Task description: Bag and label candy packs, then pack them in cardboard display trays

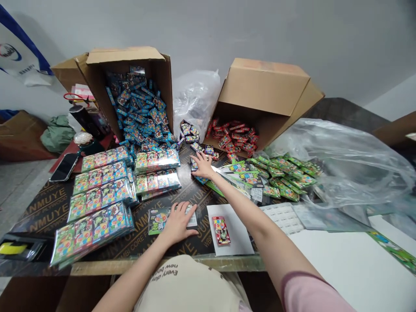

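Note:
My left hand lies flat, fingers spread, on a clear sleeve holding colourful candy packets near the table's front edge. My right hand reaches far forward with fingers stretched out, touching small loose packets between the two boxes. A single red packet rests on a white sheet just right of my left hand. Stacks of filled sleeves lie at the left.
A tipped cardboard box spills blue packets; a second box holds red packets. Green packets lie beside a large plastic bag. A phone, a tape dispenser and white label sheets lie around.

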Available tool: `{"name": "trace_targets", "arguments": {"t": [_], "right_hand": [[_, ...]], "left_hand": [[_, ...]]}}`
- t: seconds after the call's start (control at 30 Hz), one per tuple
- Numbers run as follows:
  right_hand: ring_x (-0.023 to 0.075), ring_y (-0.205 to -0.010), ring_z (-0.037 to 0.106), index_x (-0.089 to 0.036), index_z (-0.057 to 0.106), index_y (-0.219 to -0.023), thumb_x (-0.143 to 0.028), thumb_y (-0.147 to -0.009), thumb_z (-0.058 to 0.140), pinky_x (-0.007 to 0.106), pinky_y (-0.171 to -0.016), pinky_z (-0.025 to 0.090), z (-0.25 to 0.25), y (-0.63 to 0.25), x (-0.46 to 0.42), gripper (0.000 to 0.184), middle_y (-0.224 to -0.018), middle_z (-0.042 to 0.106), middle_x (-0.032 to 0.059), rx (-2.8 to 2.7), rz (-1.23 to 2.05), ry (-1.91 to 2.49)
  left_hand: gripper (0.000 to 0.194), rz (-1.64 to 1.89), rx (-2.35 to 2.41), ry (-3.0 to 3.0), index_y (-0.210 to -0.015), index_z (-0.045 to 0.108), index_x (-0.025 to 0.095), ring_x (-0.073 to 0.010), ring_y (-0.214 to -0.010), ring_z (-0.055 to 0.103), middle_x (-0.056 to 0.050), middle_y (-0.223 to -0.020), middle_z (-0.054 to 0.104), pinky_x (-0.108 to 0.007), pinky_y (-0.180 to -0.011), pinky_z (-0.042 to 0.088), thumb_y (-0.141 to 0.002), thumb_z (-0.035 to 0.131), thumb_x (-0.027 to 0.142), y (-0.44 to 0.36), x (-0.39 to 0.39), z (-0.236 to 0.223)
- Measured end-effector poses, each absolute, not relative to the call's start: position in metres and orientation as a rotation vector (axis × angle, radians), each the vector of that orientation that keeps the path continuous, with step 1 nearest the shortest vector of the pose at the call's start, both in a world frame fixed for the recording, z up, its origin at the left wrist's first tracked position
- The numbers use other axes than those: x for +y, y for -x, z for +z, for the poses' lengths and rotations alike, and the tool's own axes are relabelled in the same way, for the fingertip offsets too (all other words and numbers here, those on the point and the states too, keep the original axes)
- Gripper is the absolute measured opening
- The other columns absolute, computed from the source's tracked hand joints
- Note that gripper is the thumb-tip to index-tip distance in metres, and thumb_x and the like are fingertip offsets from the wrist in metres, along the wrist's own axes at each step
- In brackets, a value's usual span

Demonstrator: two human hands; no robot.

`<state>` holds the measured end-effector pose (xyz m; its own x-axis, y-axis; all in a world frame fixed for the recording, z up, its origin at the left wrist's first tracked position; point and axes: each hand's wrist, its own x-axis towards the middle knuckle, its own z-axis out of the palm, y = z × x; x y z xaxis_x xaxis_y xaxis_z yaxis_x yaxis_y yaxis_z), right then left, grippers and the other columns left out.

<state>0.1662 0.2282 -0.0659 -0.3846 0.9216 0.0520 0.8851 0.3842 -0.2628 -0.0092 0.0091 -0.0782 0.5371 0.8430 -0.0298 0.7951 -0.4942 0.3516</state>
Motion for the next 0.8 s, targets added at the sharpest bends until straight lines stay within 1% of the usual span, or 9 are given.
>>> {"name": "trace_targets", "arguments": {"t": [0.1, 0.17, 0.23, 0.3, 0.37, 0.47, 0.63, 0.7, 0.8], "right_hand": [[0.0406, -0.131, 0.036, -0.021, 0.044, -0.140, -0.029, -0.060, 0.072, 0.065, -0.105, 0.013, -0.062, -0.165, 0.239, 0.086, -0.139, 0.050, 0.0176, -2.527, 0.373, 1.579], [0.0368, -0.126, 0.044, -0.019, 0.045, -0.139, -0.028, -0.060, 0.070, 0.060, -0.108, 0.016, -0.055, -0.164, 0.236, 0.083, -0.133, 0.055, 0.0163, -2.522, 0.381, 1.548], [0.0314, -0.123, 0.049, -0.019, 0.042, -0.140, -0.029, -0.062, 0.067, 0.050, -0.109, 0.024, -0.047, -0.162, 0.222, 0.082, -0.134, 0.054, 0.0140, -2.501, 0.415, 1.450], [0.0273, -0.120, 0.052, -0.018, 0.038, -0.142, -0.030, -0.063, 0.067, 0.041, -0.105, 0.034, -0.038, -0.164, 0.199, 0.085, -0.136, 0.053, 0.0119, -2.435, 0.506, 1.264], [0.0262, -0.115, 0.056, -0.018, 0.036, -0.142, -0.032, -0.063, 0.069, 0.037, -0.099, 0.041, -0.031, -0.169, 0.169, 0.087, -0.134, 0.055, 0.0111, -2.337, 0.580, 1.089], [0.0272, -0.109, 0.060, -0.021, 0.034, -0.144, -0.037, -0.066, 0.071, 0.039, -0.095, 0.044, -0.025, -0.184, 0.122, 0.088, -0.132, 0.056, 0.0108, -2.271, 0.573, 1.040], [0.0343, -0.103, 0.059, -0.015, 0.035, -0.146, -0.044, -0.072, 0.071, 0.048, -0.090, 0.043, -0.040, -0.210, 0.064, 0.087, -0.118, 0.064, 0.0167, -2.465, 0.435, 1.270], [0.0368, -0.111, 0.055, -0.015, 0.037, -0.145, -0.047, -0.072, 0.072, 0.051, -0.093, 0.041, -0.053, -0.218, 0.051, 0.087, -0.127, 0.059, 0.0191, -2.493, 0.408, 1.338], [0.0366, -0.124, 0.046, -0.018, 0.035, -0.145, -0.050, -0.070, 0.073, 0.050, -0.097, 0.038, -0.071, -0.226, 0.041, 0.090, -0.142, 0.046, 0.0192, -2.400, 0.456, 1.372]], "left_hand": [[0.092, 0.228, 1.345, -2.448, -0.146, 0.034, 0.023, -0.0349, -0.131, 0.039, -0.019, -0.141, 0.045, -0.055, -0.109, 0.026, -0.070, 0.068, 0.063, 0.011, 0.010, -0.079], [0.092, 0.235, 1.347, -2.441, -0.146, 0.035, 0.023, -0.0349, -0.131, 0.039, -0.019, -0.141, 0.045, -0.055, -0.109, 0.026, -0.070, 0.069, 0.062, 0.012, 0.010, -0.078], [0.091, 0.228, 1.354, -2.437, -0.145, 0.036, 0.022, -0.0351, -0.131, 0.039, -0.019, -0.141, 0.045, -0.055, -0.110, 0.025, -0.070, 0.069, 0.061, 0.011, 0.010, -0.078], [0.089, 0.215, 1.358, -2.433, -0.144, 0.037, 0.022, -0.0351, -0.131, 0.039, -0.019, -0.140, 0.045, -0.055, -0.110, 0.025, -0.071, 0.070, 0.059, 0.011, 0.008, -0.076], [0.089, 0.208, 1.353, -2.425, -0.144, 0.037, 0.021, -0.0349, -0.132, 0.038, -0.019, -0.141, 0.044, -0.055, -0.111, 0.023, -0.070, 0.072, 0.056, 0.013, 0.007, -0.074], [0.094, 0.226, 1.396, -2.374, -0.147, 0.031, 0.020, -0.0351, -0.132, 0.038, -0.019, -0.139, 0.044, -0.056, -0.111, 0.021, -0.069, 0.075, 0.049, 0.020, 0.005, -0.071], [0.103, 0.384, 1.495, -2.230, -0.151, 0.019, 0.019, -0.0334, -0.121, 0.047, -0.016, -0.130, 0.052, -0.050, -0.104, 0.034, -0.067, 0.076, 0.039, 0.033, 0.001, -0.062], [0.108, 0.497, 1.491, -2.200, -0.152, 0.014, 0.020, -0.0328, -0.121, 0.048, -0.015, -0.131, 0.053, -0.050, -0.107, 0.031, -0.066, 0.077, 0.038, 0.036, -0.002, -0.057], [0.110, 0.735, 1.434, -2.117, -0.152, 0.008, 0.022, -0.0301, -0.127, 0.047, -0.014, -0.134, 0.052, -0.053, -0.114, 0.021, -0.067, 0.077, 0.037, 0.039, -0.007, -0.048]]}}
